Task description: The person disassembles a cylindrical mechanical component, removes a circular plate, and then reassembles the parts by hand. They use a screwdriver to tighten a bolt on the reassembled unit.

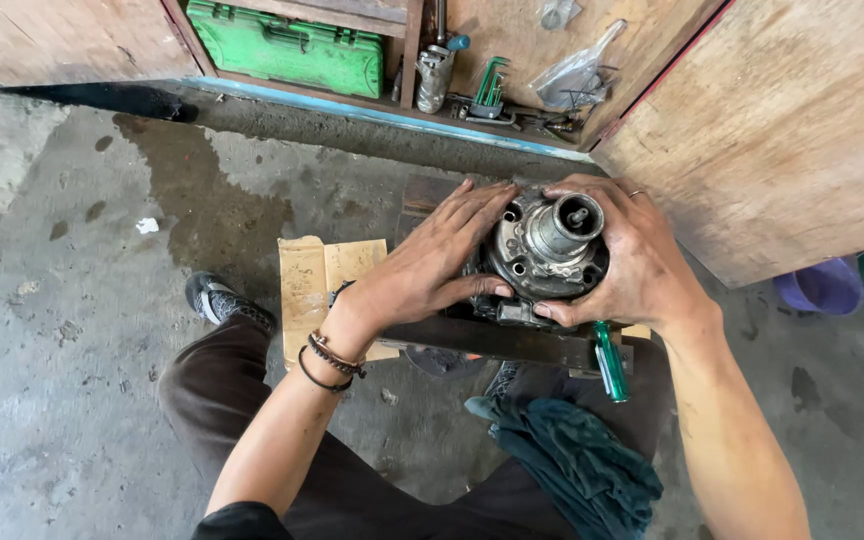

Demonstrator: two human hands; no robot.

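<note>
Here, a round grey metal housing [549, 252] with a stubby shaft standing up from its middle is clasped from both sides. The left hand [430, 262] is laid flat against the housing's left flank, fingers stretched toward the far side and thumb pressed along the near edge; dark bead bracelets [330, 361] are worn at that wrist. The right hand [634, 258] is cupped round the right flank, fingers curled over the far rim and thumb tucked under the near edge, a ring seen on one finger. Neither hand is closed into a fist; both are spread and pressed on the part. The housing is seated on a dark metal bar [497, 340], at centre right of the scene. A green-handled screwdriver [609, 362] is lying just near of the right wrist, and a dark teal rag [577, 465] is draped over the knee. A piece of cardboard [319, 285] is spread on the stained concrete floor [82, 300]. At the far side, a green tool case [292, 45] is kept in an open wooden cabinet [782, 130].
</note>
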